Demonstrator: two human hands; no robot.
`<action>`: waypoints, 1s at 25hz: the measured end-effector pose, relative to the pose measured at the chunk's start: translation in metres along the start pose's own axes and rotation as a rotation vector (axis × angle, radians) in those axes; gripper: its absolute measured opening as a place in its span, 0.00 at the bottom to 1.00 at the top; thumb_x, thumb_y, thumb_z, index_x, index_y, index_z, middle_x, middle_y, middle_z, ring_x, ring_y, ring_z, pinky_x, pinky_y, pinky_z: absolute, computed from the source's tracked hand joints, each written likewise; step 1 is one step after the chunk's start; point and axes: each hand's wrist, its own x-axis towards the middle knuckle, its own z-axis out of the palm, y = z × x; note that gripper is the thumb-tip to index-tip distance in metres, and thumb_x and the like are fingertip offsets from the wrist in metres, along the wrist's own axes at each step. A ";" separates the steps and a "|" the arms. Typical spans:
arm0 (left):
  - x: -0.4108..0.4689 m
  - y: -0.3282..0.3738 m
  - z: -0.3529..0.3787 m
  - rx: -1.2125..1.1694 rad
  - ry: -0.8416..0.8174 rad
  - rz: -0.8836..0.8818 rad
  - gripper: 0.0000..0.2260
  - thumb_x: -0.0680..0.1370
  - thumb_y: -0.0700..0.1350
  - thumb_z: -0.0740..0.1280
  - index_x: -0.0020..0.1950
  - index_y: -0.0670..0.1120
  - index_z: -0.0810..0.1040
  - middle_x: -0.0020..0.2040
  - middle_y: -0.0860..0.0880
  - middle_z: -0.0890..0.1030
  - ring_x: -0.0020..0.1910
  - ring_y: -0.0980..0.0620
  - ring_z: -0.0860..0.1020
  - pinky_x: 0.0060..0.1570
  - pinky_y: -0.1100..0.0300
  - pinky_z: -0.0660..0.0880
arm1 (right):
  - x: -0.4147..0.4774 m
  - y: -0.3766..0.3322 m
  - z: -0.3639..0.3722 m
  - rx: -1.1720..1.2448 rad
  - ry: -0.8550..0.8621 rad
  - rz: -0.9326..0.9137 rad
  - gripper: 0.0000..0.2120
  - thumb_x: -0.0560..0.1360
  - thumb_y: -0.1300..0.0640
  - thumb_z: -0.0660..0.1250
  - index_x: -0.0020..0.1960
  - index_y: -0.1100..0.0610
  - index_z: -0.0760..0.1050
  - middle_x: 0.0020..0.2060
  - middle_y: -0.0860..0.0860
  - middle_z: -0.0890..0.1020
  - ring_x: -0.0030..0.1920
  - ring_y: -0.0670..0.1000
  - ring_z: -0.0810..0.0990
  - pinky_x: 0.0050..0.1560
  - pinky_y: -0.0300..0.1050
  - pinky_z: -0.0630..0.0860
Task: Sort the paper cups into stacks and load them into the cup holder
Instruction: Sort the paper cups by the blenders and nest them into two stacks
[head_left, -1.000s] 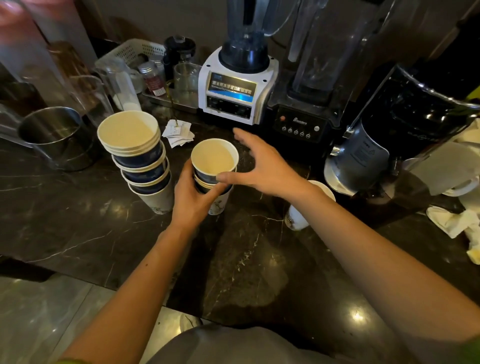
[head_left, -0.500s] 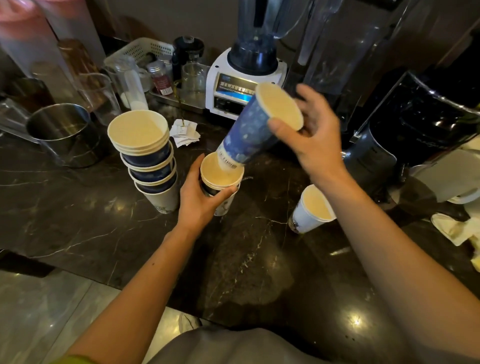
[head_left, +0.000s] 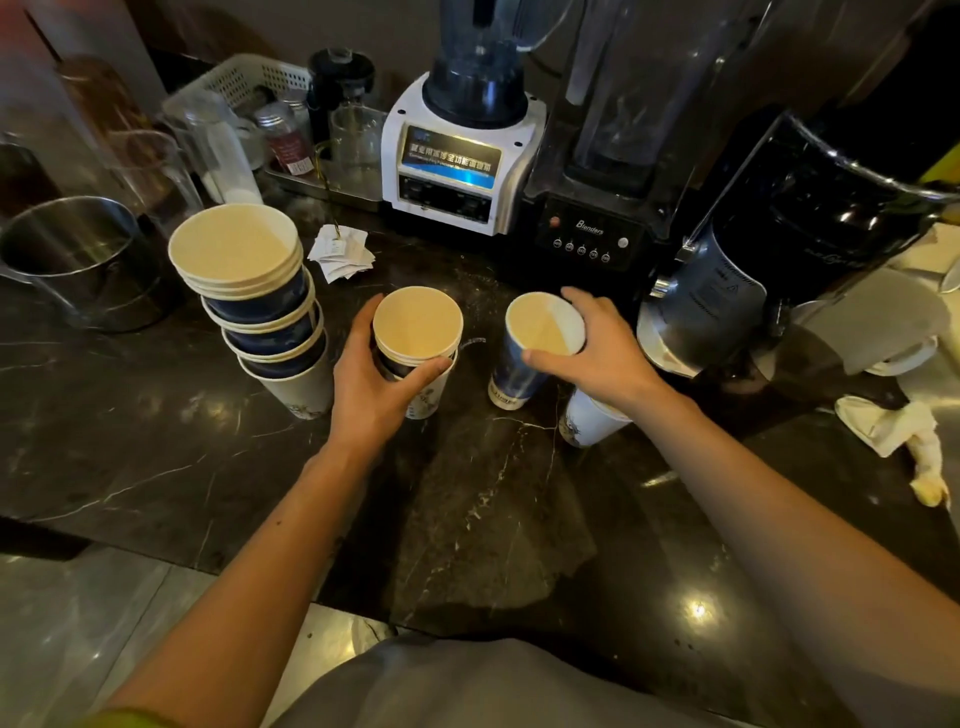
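On the dark marble counter my left hand (head_left: 375, 384) grips a short stack of paper cups (head_left: 418, 332), blue and white ones nested. To its right my right hand (head_left: 597, 353) holds a single blue cup (head_left: 524, 358) by the rim, its base touching the counter and the cup tilted. Under my right wrist stands a white cup (head_left: 587, 423), partly hidden. A taller leaning stack of cups (head_left: 260, 306) stands at the left. No cup holder is visible.
Behind the cups stand a white blender (head_left: 457, 156), a black blender (head_left: 597, 208) and a black machine (head_left: 779, 249). A steel pot (head_left: 78, 260) sits far left, paper slips (head_left: 343, 252) lie at the back, crumpled tissue (head_left: 893, 426) at the right.
My right hand lifted a blue cup out of the stack that my left hand holds, swung it right and lowered it onto the counter. The left hand stayed on the stack.
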 end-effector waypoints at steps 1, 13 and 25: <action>0.000 0.000 0.000 -0.001 0.001 0.002 0.41 0.69 0.51 0.79 0.77 0.50 0.61 0.73 0.52 0.69 0.71 0.55 0.68 0.70 0.53 0.68 | 0.000 -0.002 0.005 -0.039 -0.038 -0.018 0.44 0.68 0.44 0.77 0.77 0.54 0.60 0.67 0.54 0.67 0.67 0.55 0.68 0.62 0.44 0.64; 0.000 -0.004 -0.001 -0.075 -0.044 -0.026 0.43 0.67 0.52 0.79 0.77 0.51 0.61 0.72 0.55 0.70 0.71 0.58 0.67 0.71 0.52 0.68 | 0.007 -0.027 0.005 -0.188 -0.168 -0.152 0.51 0.66 0.33 0.72 0.79 0.51 0.53 0.77 0.50 0.59 0.75 0.52 0.60 0.71 0.51 0.62; -0.005 -0.013 -0.003 -0.080 -0.104 -0.034 0.39 0.68 0.48 0.79 0.75 0.51 0.64 0.67 0.61 0.72 0.68 0.63 0.69 0.70 0.55 0.69 | 0.020 -0.077 0.040 -0.178 -0.220 -0.362 0.47 0.65 0.37 0.75 0.77 0.50 0.60 0.74 0.49 0.68 0.73 0.53 0.65 0.71 0.53 0.64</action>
